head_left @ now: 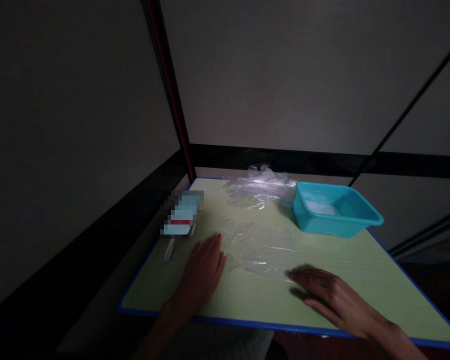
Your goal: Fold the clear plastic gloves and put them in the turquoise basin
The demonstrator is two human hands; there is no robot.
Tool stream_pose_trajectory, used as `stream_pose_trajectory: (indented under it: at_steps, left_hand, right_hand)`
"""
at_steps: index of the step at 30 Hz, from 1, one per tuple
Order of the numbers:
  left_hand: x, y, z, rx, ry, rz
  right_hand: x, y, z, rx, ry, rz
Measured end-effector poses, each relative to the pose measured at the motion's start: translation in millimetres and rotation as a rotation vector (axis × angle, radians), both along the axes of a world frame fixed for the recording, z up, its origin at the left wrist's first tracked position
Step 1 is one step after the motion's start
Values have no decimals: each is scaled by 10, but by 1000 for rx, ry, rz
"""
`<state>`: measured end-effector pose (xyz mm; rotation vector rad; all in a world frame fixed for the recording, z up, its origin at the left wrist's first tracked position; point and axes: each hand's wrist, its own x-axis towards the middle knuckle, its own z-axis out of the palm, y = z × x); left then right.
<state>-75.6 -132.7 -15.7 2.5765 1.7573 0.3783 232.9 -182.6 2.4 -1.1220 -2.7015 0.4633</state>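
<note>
A thin clear plastic bag (262,250) lies spread out on the pale green table (243,305). My left hand (204,265) rests palm down by the bag's left end, its fingers stretched out and the thumb a little apart. At the bag's lower right corner, my right hand (322,292) has its fingertips touching or just above the plastic, with the thumb apart from the fingers. Neither hand is wrapped round anything. Behind the flat bag is a crumpled heap of clear plastic (264,185).
A turquoise basket (322,225) with something white inside stands at the back right. At the left edge lies a pixelated light-blue object (183,212) with a white strap (168,249). Grey wall panels (270,75) rise behind the blue-edged table.
</note>
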Motion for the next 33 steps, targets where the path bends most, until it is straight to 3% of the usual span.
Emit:
stream_pose_trajectory:
  at_steps: [6, 14, 16, 19, 22, 24, 27, 33]
  left_hand:
    - [33, 196, 46, -39, 77, 22]
    - [75, 646, 155, -76, 114, -73]
    - [113, 599, 206, -59, 105, -65]
    - [180, 304, 215, 11, 54, -25]
    - [220, -45, 102, 3, -1, -11]
    - [212, -161, 10, 3, -2, -19]
    - [148, -112, -56, 19, 16, -6]
    - [12, 208, 24, -26, 34, 36]
  right_hand:
    - [-42, -42, -14, 1, 14, -59]
    - [-193, -145, 6, -28, 63, -60]
    - [-198, -163, -10, -43, 52, -78]
    - [-188, -171, -33, -49, 44, -96]
    - [-186, -160, -33, -5, 59, -102]
    - [-198, -148, -22, 32, 63, -97]
    - [-236, -138, -10, 65, 55, -84]
    - [-387, -184, -17, 43, 23, -68]
